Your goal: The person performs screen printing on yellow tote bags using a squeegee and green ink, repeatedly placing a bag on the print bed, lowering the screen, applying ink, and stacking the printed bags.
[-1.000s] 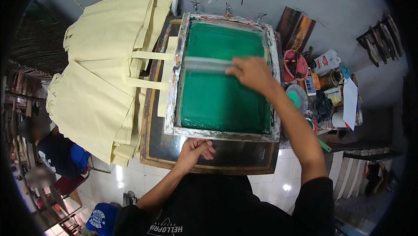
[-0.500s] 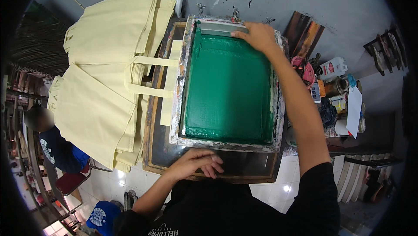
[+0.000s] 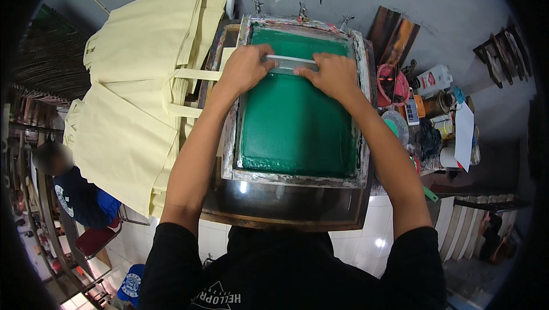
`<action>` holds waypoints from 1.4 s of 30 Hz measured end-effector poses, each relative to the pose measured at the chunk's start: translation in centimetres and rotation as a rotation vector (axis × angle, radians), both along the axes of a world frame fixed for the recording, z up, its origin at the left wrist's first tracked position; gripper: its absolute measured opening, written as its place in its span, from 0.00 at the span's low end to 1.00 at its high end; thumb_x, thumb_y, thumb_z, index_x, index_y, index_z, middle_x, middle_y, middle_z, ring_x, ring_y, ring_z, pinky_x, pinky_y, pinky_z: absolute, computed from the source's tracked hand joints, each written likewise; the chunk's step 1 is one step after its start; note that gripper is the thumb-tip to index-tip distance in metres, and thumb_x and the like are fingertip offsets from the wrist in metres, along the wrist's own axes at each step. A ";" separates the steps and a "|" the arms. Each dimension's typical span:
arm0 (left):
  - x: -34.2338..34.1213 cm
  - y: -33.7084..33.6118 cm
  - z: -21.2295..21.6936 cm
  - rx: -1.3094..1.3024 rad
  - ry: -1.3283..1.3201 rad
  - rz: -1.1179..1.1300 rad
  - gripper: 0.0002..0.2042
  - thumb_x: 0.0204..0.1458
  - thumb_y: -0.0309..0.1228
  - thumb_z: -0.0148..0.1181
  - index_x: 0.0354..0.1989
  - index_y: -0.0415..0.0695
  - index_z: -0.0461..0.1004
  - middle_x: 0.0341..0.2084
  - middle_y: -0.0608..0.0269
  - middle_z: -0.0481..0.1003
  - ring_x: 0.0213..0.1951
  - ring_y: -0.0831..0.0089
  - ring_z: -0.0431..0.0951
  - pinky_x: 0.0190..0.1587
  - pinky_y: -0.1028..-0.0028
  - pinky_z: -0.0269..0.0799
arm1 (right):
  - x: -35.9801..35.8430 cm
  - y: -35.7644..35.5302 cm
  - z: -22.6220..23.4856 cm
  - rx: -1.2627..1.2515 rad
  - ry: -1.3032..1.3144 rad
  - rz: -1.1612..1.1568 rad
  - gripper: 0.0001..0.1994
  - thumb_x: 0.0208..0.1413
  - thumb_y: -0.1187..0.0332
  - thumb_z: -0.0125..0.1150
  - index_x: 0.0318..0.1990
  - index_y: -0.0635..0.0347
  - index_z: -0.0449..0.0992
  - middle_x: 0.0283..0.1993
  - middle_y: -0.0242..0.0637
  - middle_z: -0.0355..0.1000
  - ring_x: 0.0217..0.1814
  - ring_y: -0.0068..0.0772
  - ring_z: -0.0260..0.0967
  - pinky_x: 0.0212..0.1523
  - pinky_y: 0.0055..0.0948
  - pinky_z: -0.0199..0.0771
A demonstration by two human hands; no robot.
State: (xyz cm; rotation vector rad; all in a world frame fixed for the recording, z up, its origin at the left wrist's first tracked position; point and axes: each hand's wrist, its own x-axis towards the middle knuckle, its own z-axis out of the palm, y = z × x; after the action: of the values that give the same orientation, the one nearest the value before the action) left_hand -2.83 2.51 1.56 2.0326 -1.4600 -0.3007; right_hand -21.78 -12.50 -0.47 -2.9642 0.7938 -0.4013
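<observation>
Left grip has joined right grip, squeegee held between them.

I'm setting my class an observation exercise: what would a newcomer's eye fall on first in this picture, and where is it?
Probably the bright green printing screen at the centre, set in a paint-smeared frame. Next, the left hand and right hand, gripping a squeegee across the screen's far part. To the left, the large pile of pale yellow tote bags also stands out.
</observation>
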 end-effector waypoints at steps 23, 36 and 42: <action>-11.4 17.9 -2.9 -0.253 -0.010 -0.098 0.13 0.49 0.30 0.72 0.42 0.40 0.83 0.38 0.55 0.83 0.42 0.57 0.80 0.49 0.61 0.74 | -12.9 16.9 -3.4 -0.138 -0.132 0.104 0.17 0.46 0.53 0.70 0.33 0.55 0.75 0.34 0.33 0.70 0.38 0.35 0.71 0.35 0.35 0.72; -9.2 20.6 0.4 -0.516 -0.218 0.090 0.63 0.32 0.52 0.83 0.77 0.45 0.47 0.71 0.45 0.61 0.74 0.50 0.58 0.75 0.44 0.32 | -14.0 15.7 7.6 -0.297 -0.456 0.223 0.11 0.44 0.70 0.65 0.38 0.57 0.79 0.43 0.33 0.75 0.45 0.36 0.76 0.43 0.35 0.78; -1.6 18.2 -2.2 -0.318 0.460 0.280 0.27 0.68 0.39 0.50 0.71 0.38 0.59 0.66 0.48 0.67 0.69 0.58 0.64 0.70 0.56 0.56 | -9.4 8.5 18.3 -0.537 -0.629 0.266 0.08 0.51 0.65 0.67 0.37 0.54 0.80 0.35 0.36 0.76 0.36 0.41 0.75 0.35 0.39 0.75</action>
State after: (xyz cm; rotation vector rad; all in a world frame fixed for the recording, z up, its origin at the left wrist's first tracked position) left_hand -4.46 20.75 -0.63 1.7344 -0.8694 -0.3632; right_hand -31.14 -4.00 17.84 -2.9865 0.2357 -1.6266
